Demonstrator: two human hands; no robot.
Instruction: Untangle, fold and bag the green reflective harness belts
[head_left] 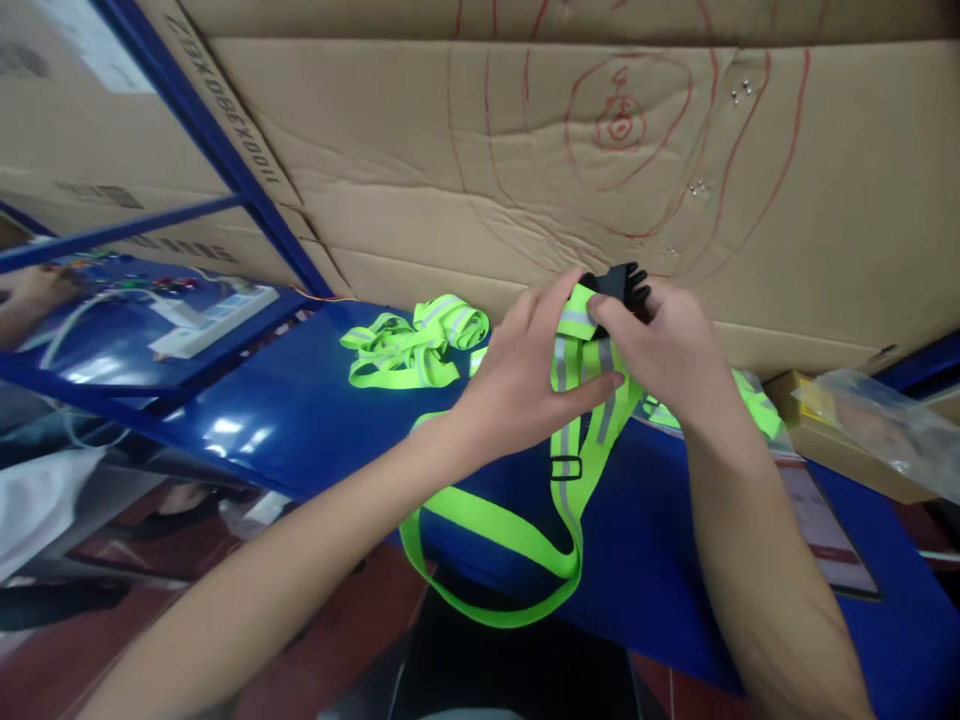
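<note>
The left hand (525,385) closes its fingers on the neon-green strap (517,540) just below its folded end. The right hand (671,350) pinches that end against the black buckle (621,284), whose lower half the fingers hide. The strap is held above the blue table (300,420), its loop hanging over the near edge. The cardboard (825,200) behind bears red hand-drawn rings; its printed code, upper left, is inverted and not reliably legible. Another person's hand (34,288) is cut off at far left.
</note>
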